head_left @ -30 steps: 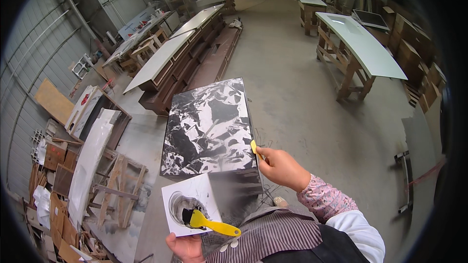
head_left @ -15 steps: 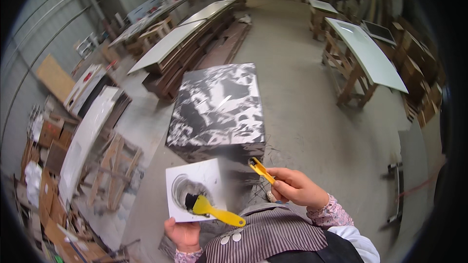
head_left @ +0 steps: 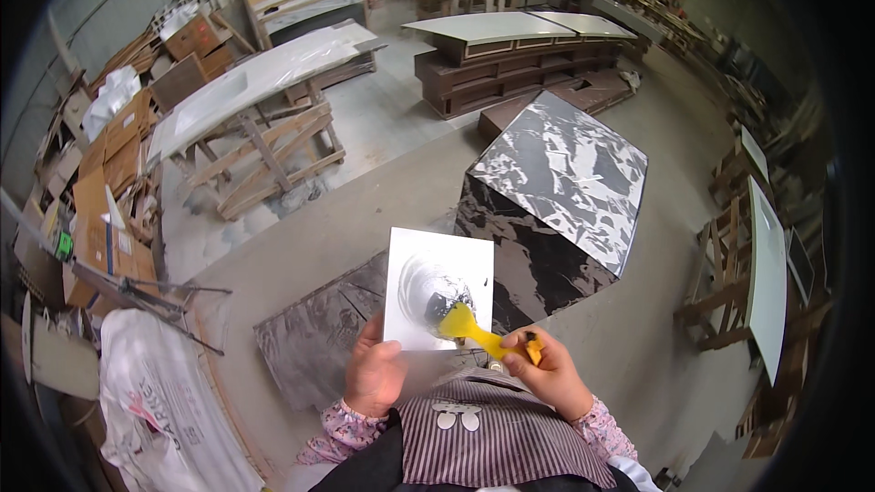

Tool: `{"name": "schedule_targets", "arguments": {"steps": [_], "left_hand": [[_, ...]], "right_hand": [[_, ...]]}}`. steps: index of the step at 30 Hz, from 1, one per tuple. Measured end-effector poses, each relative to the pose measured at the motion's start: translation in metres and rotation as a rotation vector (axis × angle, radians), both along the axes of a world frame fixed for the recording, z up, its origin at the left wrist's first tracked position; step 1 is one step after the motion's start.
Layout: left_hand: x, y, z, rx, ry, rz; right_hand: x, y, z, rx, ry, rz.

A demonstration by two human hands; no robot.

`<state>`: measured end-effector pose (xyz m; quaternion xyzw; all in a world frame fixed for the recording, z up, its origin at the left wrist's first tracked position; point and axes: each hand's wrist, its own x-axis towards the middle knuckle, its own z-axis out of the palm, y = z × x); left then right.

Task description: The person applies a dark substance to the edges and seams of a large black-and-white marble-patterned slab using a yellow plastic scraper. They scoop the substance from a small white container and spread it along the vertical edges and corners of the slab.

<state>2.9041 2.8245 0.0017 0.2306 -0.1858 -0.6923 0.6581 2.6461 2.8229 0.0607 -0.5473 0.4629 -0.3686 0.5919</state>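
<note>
My left hand [head_left: 375, 374] grips the lower left edge of a white square board [head_left: 415, 260], thumb on top. Dark grey paste [head_left: 444, 305] is smeared in rings over the middle of the board. My right hand [head_left: 551, 378] is closed round the handle of a yellow scraper [head_left: 463, 323], whose wide blade lies in the paste. Between the same fingers sticks out the end of a small yellow tool [head_left: 532, 343] with a black tip. Just beyond the board stands a box-shaped block [head_left: 570, 169] with black-and-white marble-patterned faces.
A dark dusty slab [head_left: 314, 333] lies on the floor to my left. White sacks [head_left: 164, 392] and a black tripod [head_left: 137, 290] stand at the near left. White countertops [head_left: 264, 73] rest on wooden trestles, with another [head_left: 767, 282] at the right. Cardboard [head_left: 114, 237] leans along the left side.
My view has swung left, so the marble-patterned block now sits further right. My right hand has come to the board and taken hold of the scraper, keeping the small yellow tool.
</note>
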Motion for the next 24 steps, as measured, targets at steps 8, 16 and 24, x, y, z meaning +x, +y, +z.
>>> {"name": "schedule_targets", "arguments": {"steps": [8,16,24], "left_hand": [[0.003,0.014,-0.018,-0.003,0.072,-0.01],[0.003,0.016,-0.026,-0.006,-0.008,0.065],[0.011,0.023,-0.043,0.059,0.081,0.02]], "right_hand": [[0.017,-0.009,0.019,0.066,-0.006,-0.029],[0.006,-0.022,0.026,0.144,0.239,0.045],[0.006,-0.103,0.024,-0.563,0.606,-0.229]]}}
